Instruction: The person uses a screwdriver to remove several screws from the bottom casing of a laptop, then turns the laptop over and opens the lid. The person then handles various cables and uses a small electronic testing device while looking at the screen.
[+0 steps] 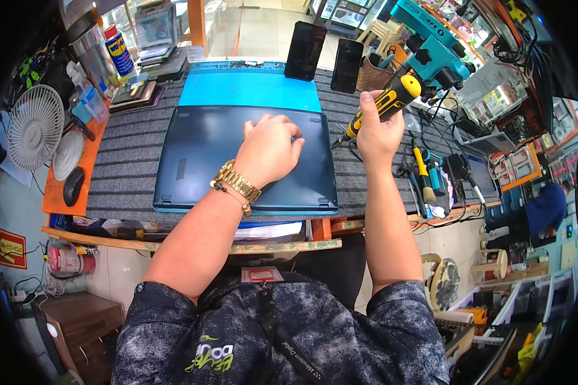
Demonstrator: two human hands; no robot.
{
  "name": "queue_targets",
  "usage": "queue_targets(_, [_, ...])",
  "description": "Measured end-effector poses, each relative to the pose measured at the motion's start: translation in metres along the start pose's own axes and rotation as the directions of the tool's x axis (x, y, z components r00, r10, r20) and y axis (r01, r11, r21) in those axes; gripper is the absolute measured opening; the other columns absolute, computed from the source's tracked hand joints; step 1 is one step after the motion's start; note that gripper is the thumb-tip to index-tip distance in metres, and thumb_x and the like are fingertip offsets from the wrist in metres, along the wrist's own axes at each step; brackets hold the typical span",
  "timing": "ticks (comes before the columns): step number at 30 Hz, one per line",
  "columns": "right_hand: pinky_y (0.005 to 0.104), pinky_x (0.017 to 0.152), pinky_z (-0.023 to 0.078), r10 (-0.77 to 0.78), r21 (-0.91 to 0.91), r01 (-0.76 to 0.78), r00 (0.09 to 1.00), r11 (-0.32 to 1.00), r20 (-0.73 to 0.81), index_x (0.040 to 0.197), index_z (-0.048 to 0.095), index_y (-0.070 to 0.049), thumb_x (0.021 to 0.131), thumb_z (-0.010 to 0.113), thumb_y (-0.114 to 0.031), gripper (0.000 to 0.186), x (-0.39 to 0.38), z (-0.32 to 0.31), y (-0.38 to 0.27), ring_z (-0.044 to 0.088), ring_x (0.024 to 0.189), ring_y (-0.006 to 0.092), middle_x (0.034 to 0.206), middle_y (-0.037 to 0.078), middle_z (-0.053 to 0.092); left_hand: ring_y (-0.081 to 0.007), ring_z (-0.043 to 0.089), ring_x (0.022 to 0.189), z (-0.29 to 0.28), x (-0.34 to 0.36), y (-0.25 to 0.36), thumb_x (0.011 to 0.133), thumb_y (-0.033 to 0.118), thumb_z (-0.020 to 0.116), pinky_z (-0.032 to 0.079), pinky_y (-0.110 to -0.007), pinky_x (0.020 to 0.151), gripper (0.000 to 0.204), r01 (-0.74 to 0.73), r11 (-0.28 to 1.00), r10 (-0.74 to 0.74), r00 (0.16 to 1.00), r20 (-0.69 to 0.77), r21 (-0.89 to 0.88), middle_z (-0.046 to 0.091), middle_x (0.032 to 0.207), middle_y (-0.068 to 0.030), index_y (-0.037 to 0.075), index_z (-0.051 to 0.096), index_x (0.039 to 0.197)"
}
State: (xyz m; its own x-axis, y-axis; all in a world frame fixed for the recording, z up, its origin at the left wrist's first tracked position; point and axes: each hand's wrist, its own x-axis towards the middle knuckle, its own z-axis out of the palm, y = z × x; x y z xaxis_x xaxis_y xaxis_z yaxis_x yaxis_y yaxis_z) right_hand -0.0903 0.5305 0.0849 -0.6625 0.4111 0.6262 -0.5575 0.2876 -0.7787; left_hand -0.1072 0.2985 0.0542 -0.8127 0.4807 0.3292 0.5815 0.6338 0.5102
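Observation:
A dark blue laptop (199, 160) lies closed with its underside up, rubber feet and vent slots showing, on a grey ribbed mat. My left hand (273, 144) rests over its middle, the fingers curled in; whatever may be between the fingertips is hidden. Held upright-ish in my right hand (380, 136) is a yellow and black power screwdriver (395, 99). Its bit slants down toward the mat, just off the laptop's right edge, and appears apart from the laptop.
Beyond the laptop lies a blue work mat (247, 90), with two dark phones (305, 51) standing at its right. A brush (424, 176) and small tools lie to the right. At left are a white fan (35, 128), a spray can (117, 54) and a black mouse (74, 186).

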Motion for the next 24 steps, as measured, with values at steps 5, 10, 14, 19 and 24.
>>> queue_targets(5, [0.0257, 0.075, 0.051, -0.003, 0.015, 0.003, 0.999, 1.000, 0.032, 0.113, 0.071, -0.006, 0.110, 0.081, -0.017, 0.015, 0.000, 0.007, 0.000, 0.064, 0.083, 0.0072, 0.094, -0.001, 0.070, -0.0305, 0.068, 0.127, 0.004, -0.001, -0.003, 0.105, 0.025, 0.075, 0.044, -0.054, 0.109, 0.021, -0.027, 1.000, 0.027, 0.998, -0.059, -0.004, 0.081, 0.121, -0.0068, 0.011, 0.090, 0.107])
queue_targets(10, [0.0264, 0.079, 0.055, 0.000, 0.019, 0.000, 0.999, 1.000, 0.046, 0.114, 0.069, -0.004, 0.107, 0.085, -0.012, 0.019, -0.004, 0.009, 0.004, 0.067, 0.085, 0.0066, 0.095, -0.001, 0.072, -0.0310, 0.068, 0.131, 0.001, 0.000, 0.000, 0.105, 0.026, 0.076, 0.045, -0.052, 0.111, 0.022, 0.002, 1.000, -0.002, 1.000, -0.005, 0.006, 0.082, 0.126, -0.0068, 0.010, 0.089, 0.114])
queue_targets(14, [0.0259, 0.074, 0.051, -0.016, 0.008, 0.015, 0.997, 1.000, 0.069, 0.114, 0.071, -0.006, 0.108, 0.082, -0.013, 0.014, -0.004, 0.011, 0.006, 0.063, 0.082, 0.0057, 0.093, -0.003, 0.069, -0.0312, 0.068, 0.131, 0.001, -0.001, -0.002, 0.105, 0.026, 0.076, 0.045, -0.053, 0.111, 0.022, -0.008, 1.000, 0.008, 1.000, -0.011, -0.005, 0.081, 0.126, -0.0072, 0.010, 0.089, 0.114])
queue_targets(19, [0.0263, 0.081, 0.056, 0.009, -0.017, -0.007, 0.997, 1.000, 0.073, 0.115, 0.069, -0.003, 0.106, 0.084, -0.008, 0.018, -0.006, 0.015, 0.006, 0.068, 0.086, 0.0072, 0.097, 0.000, 0.073, -0.0310, 0.068, 0.128, 0.005, -0.002, -0.006, 0.105, 0.026, 0.075, 0.044, -0.055, 0.110, 0.022, -0.016, 1.000, 0.016, 0.999, -0.048, -0.003, 0.081, 0.122, -0.0067, 0.011, 0.090, 0.110])
queue_targets(24, [0.0262, 0.080, 0.055, -0.052, -0.079, 0.059, 0.995, 0.995, 0.089, 0.115, 0.069, -0.003, 0.105, 0.084, -0.008, 0.019, -0.008, 0.016, 0.005, 0.067, 0.085, 0.0070, 0.097, 0.000, 0.073, -0.0309, 0.068, 0.128, 0.004, -0.001, -0.004, 0.105, 0.026, 0.075, 0.044, -0.055, 0.111, 0.022, -0.020, 1.000, 0.020, 0.999, -0.038, -0.003, 0.081, 0.123, -0.0068, 0.010, 0.090, 0.110])
